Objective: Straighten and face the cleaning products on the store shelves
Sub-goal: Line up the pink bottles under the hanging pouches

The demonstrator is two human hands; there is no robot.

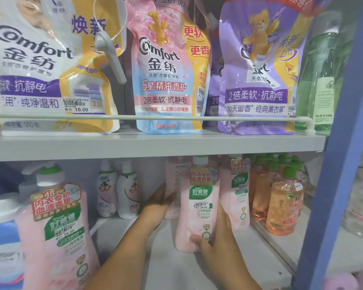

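At the lower centre of the frame, the right hand (216, 237) grasps the pink bottle (197, 208) near its base, probably to turn its label forward. The left hand (155, 208) reaches behind with straight, relaxed fingers, seemingly to steady the rear bottle (172, 185).

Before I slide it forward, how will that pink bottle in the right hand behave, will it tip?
The pink bottle is tall and narrow, so a push up high would likely tip it. It looks full, so probably heavy for its size. The right hand grips it low, which should keep it steady; its smooth plastic may be a bit slippery.
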